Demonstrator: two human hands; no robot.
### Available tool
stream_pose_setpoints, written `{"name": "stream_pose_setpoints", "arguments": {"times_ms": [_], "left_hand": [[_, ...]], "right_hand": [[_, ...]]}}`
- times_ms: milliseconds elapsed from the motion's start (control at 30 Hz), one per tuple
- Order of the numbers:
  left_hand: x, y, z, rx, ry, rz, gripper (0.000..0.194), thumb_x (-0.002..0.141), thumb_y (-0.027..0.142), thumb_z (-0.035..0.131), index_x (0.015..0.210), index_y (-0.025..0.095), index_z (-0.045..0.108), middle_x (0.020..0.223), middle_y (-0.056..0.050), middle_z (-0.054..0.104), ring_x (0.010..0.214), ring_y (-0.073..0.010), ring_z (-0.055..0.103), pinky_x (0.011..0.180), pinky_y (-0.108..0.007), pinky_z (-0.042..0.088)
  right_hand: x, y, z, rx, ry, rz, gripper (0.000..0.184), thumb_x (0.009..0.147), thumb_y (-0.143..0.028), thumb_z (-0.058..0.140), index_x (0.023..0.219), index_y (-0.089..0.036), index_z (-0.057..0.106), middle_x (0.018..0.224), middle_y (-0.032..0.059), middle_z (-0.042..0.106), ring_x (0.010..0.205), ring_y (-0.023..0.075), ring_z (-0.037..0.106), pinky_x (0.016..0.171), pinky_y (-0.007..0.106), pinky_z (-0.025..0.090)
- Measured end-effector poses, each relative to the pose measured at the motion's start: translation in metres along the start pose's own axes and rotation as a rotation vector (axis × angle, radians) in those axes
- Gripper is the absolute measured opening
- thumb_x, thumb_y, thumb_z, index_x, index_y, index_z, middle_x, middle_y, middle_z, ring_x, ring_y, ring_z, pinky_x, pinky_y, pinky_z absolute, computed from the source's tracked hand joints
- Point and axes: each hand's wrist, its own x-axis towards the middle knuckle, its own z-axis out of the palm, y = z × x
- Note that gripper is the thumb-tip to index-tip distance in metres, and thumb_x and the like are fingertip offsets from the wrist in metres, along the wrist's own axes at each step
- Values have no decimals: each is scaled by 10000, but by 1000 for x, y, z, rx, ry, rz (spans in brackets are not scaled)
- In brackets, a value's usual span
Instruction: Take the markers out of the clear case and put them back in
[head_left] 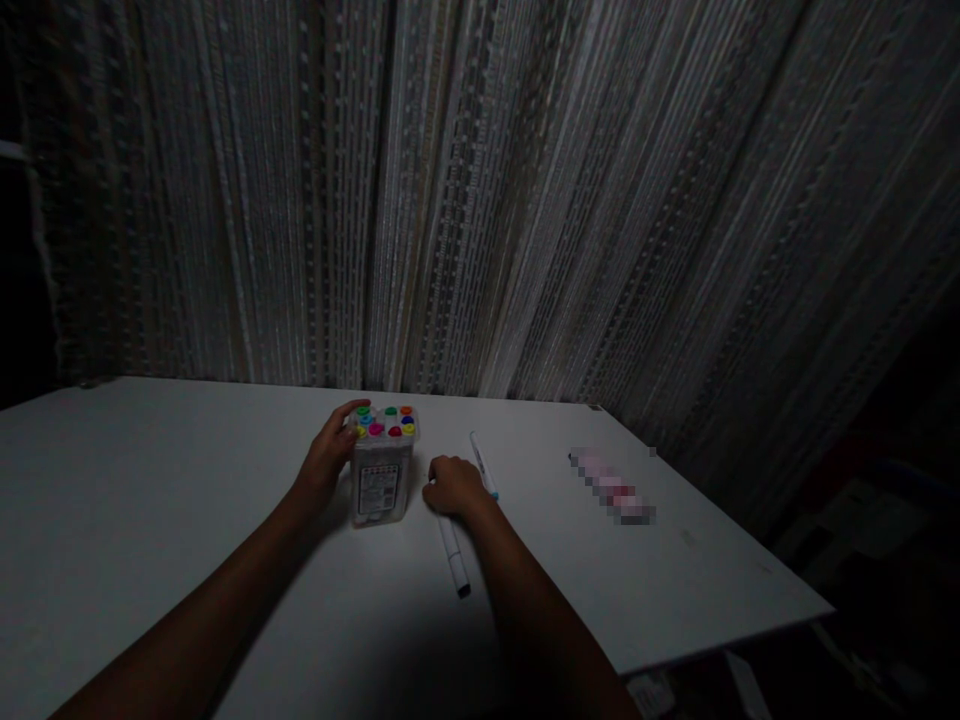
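Note:
My left hand point(330, 455) grips the upper left side of a clear plastic marker case point(381, 488), which stands upright on the white table. Round coloured marker ends in green, orange, pink, red, blue and yellow show at its top, and a printed label is on its front. To the right of the case, my right hand point(454, 484) is closed over the upper end of a white marker point(453, 558) with a dark end pointing toward me. Its fingertips are partly hidden. Just beyond that hand lies another white marker point(484, 463) with a blue end.
A blurred-out pinkish long object point(613, 487) lies on the right part of the white table point(187, 500). Behind the table's far edge hangs a grey striped curtain point(420, 200). Dim items sit below the table's right edge. The scene is dark.

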Motion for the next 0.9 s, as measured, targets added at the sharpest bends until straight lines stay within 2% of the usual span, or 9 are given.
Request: {"name": "stream_pose_setpoints", "arguments": {"times_ms": [233,367,533,733,900], "left_hand": [[3,-11,-5,-27,-40,35,673,671,572,578,1197,174,444,1056,-88,591,872,-219,593,674,-264,464],[5,-15,-8,-14,-40,47,652,671,585,571,1170,178,469,1047,-87,591,831,-208,591,662,-267,460],[4,-8,-5,-47,-13,18,697,609,577,621,1160,180,463,1009,-79,593,796,-203,596,626,-251,447],[2,-1,-2,-6,15,-5,752,586,575,613,1186,154,450,840,-48,600,675,-176,569,557,-233,411],[2,-2,-2,-41,19,-10,725,595,561,626,1178,168,451,916,-64,607,711,-179,581,581,-235,434]], "right_hand": [[1,0,0,-12,-9,9,328,725,-244,484,1011,-144,610,1066,146,638,996,270,600,770,336,464],[2,1,2,-22,-6,0,340,727,-239,470,1022,-140,608,1069,143,638,1003,267,598,781,333,463],[3,1,3,-28,-11,-3,339,727,-248,471,1017,-144,612,1067,137,640,1002,267,598,774,331,464],[2,1,2,-22,-14,4,336,734,-265,472,1021,-154,606,1076,134,637,1001,259,596,768,329,459],[2,1,2,-16,-21,7,337,731,-261,470,1021,-154,605,1074,131,637,1000,253,596,767,319,456]]}}
